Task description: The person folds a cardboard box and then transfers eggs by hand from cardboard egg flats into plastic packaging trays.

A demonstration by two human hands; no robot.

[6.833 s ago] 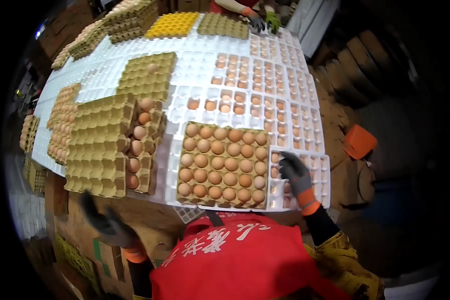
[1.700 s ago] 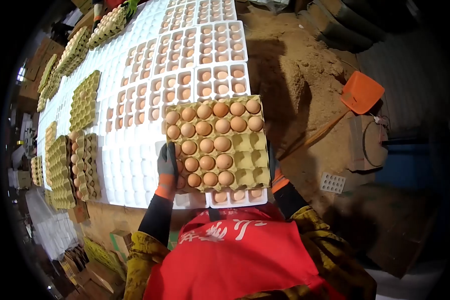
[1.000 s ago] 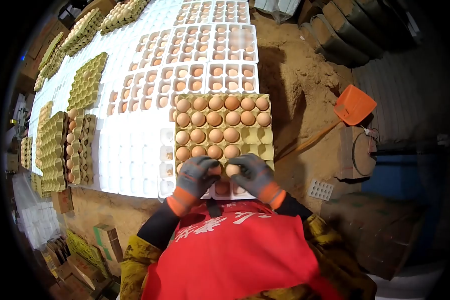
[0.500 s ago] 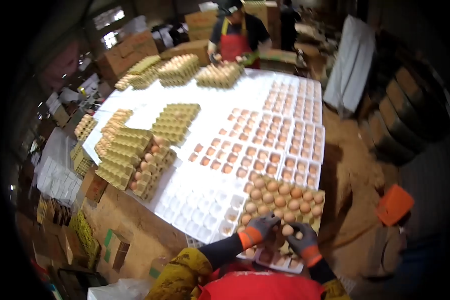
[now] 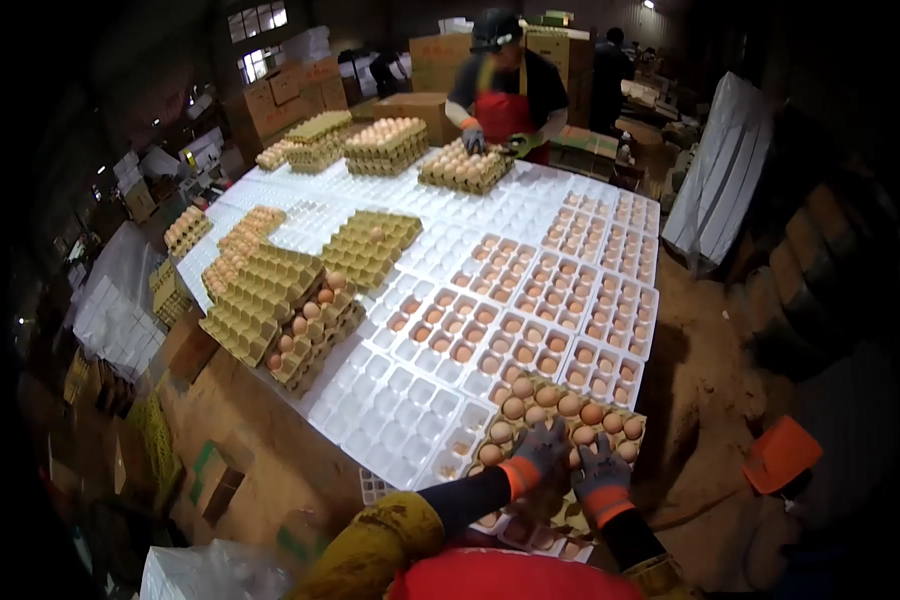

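A pulp tray of brown eggs lies over white foam trays at the near right corner of the table. My left hand, in a grey and orange glove, is over the tray's middle with its fingers down among the eggs. Beside it my right hand reaches over the same tray, fingertips at the eggs. What either hand grips, if anything, is hidden. White foam trays partly filled with eggs lie beyond. Unfilled white trays lie to the left.
Stacked pulp trays lean at the left, with a nearly bare pulp tray beyond. Across the table a co-worker handles another egg tray. An orange scoop is on the floor at right, wrapped white stacks behind.
The view has turned up and left since the tray was held in both hands. My hands have shifted from the tray's near rows towards its middle; the egg seen between them is no longer visible.
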